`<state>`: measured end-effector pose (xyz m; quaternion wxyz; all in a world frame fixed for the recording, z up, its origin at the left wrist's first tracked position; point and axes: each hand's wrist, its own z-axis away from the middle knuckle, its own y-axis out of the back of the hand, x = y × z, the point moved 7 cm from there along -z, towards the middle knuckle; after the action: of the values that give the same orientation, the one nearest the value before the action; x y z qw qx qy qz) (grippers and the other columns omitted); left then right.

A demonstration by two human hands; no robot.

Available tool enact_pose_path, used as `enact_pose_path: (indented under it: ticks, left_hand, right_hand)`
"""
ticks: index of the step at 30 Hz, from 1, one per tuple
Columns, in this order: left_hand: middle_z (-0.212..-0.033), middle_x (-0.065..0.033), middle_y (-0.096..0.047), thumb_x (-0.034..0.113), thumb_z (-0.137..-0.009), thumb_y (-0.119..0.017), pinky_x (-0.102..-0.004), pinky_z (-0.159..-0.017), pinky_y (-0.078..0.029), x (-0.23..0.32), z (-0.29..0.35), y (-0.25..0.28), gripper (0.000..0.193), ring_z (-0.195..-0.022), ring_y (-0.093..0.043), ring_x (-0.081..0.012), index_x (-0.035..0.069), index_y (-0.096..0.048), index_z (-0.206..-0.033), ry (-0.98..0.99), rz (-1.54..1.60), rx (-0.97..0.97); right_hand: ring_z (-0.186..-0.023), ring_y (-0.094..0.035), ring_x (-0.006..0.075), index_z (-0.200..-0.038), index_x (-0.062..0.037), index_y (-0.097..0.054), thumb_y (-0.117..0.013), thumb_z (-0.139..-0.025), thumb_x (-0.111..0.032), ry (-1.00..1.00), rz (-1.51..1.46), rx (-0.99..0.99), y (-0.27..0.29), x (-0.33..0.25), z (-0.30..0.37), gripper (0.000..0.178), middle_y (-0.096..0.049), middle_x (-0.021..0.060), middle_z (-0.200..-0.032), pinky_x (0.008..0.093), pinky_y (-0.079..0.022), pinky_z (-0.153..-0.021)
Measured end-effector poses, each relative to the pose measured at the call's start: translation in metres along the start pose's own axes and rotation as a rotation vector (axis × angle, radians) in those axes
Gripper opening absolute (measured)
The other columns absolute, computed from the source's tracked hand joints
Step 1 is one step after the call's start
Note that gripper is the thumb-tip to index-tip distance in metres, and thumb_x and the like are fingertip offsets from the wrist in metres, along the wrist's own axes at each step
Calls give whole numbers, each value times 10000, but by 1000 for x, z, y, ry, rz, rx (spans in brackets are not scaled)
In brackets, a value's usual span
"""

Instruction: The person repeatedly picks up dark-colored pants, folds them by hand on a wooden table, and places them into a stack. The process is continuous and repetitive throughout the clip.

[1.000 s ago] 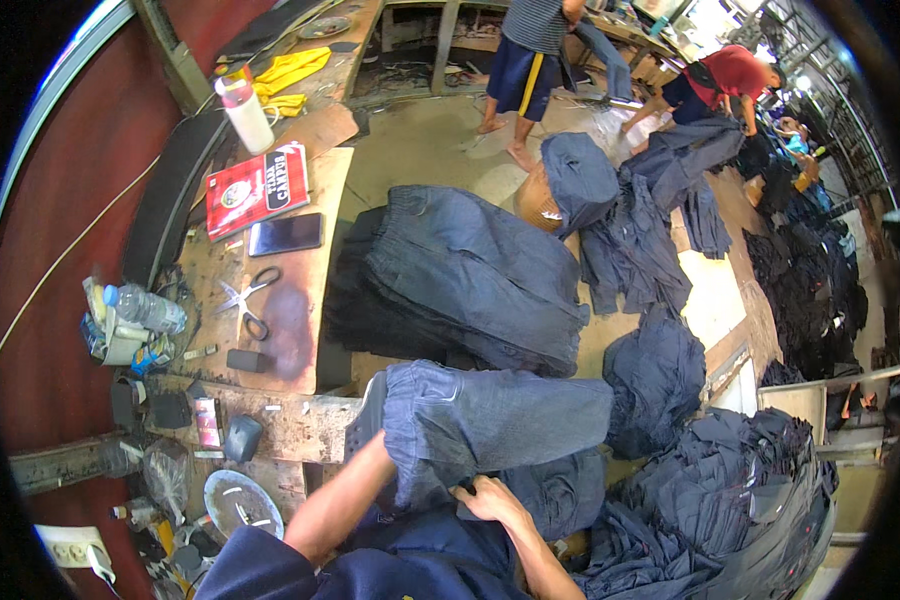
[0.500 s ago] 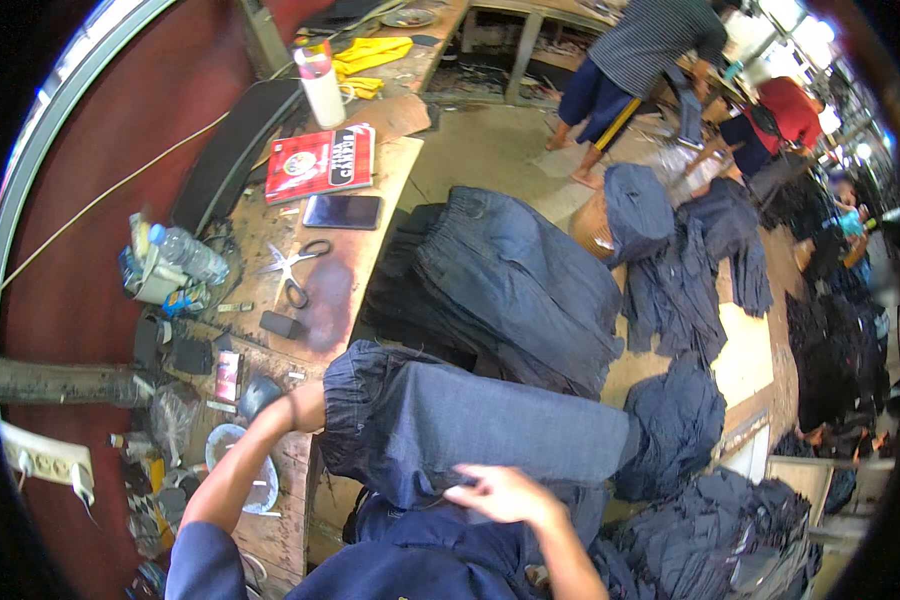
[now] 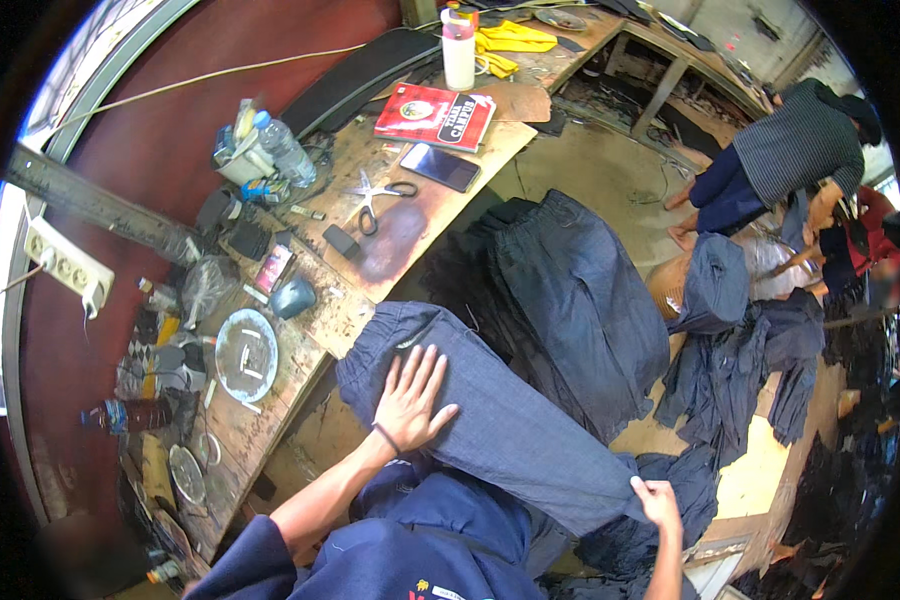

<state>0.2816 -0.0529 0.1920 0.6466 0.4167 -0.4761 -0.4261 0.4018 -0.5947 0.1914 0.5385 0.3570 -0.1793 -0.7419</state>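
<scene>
A pair of dark grey-blue trousers [image 3: 515, 425] with a gathered elastic waist lies stretched across my lap, its waistband at the left and its leg end at the right. My left hand [image 3: 411, 405] rests flat on the cloth just below the waistband, fingers spread. At the far end of the leg, my right hand [image 3: 656, 502] pinches the hem edge between thumb and fingers. Just beyond lies a pile of similar dark trousers [image 3: 585, 290], its top pair with the waistband pointing away from me.
A worn wooden bench at left bears scissors [image 3: 370, 198], a phone [image 3: 440, 167], a red book [image 3: 433, 116], a white bottle [image 3: 458, 52] and a round dish [image 3: 247, 340]. Dark cloth heaps [image 3: 745, 365] lie at right. Two other people work at the far right, one in a striped shirt [image 3: 805, 140].
My left hand has come from the waistband's far side to lie flat on top. My right hand has moved right and taken hold of the hem. The view has swung round.
</scene>
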Motion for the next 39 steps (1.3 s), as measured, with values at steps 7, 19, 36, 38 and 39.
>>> enact_pose_path:
  ticks: [7, 19, 36, 38, 39]
  left_hand:
    - [-1621, -289, -406, 470, -1043, -577, -495, -1284, -250, -98, 142, -61, 728, -1524, -378, -437, -12, -439, -1570, 792, 542, 772]
    - [-1309, -171, -733, 604, -1088, -509, -423, -1025, -568, -177, 228, -226, 691, -1176, -712, -225, -18, -699, -1321, 1229, 1815, 458]
    - [-755, -58, -616, 707, -1054, -495, -399, -740, -491, -150, 178, -226, 777, -764, -546, -168, -20, -645, -821, 1301, 1295, 304]
    - [-714, -86, -580, 699, -1062, -479, -419, -727, -487, -152, 166, -230, 800, -738, -540, -180, -56, -613, -834, 1207, 1191, 167]
    - [-707, -104, -571, 689, -1065, -479, -426, -727, -487, -154, 163, -232, 802, -731, -539, -191, -71, -618, -852, 1193, 1187, 154]
  right_hand:
    - [-1140, -726, 387, -1238, 52, -730, -794, -946, -373, 136, -61, 533, 26, -95, 26, 520, -743, 270, -1206, 444, -552, -1001]
    - [-889, -766, 445, -1619, -41, -400, -715, -965, -454, 744, 639, 110, -171, -467, 6, 835, -308, 226, -1718, 527, -623, -817]
    - [-1130, -594, 416, -1372, 15, -666, -784, -961, -402, 1068, 161, 424, -133, -489, -21, 597, -662, 229, -1225, 531, -497, -1015]
    - [-1165, -536, 418, -1552, 62, -467, -805, -934, -325, 1024, 254, 425, -142, -481, -22, 804, -589, 260, -1295, 540, -454, -1057]
    - [-1176, -534, 416, -1576, 75, -422, -799, -930, -296, 1078, 270, 421, -146, -479, -17, 835, -580, 272, -1302, 529, -454, -1060]
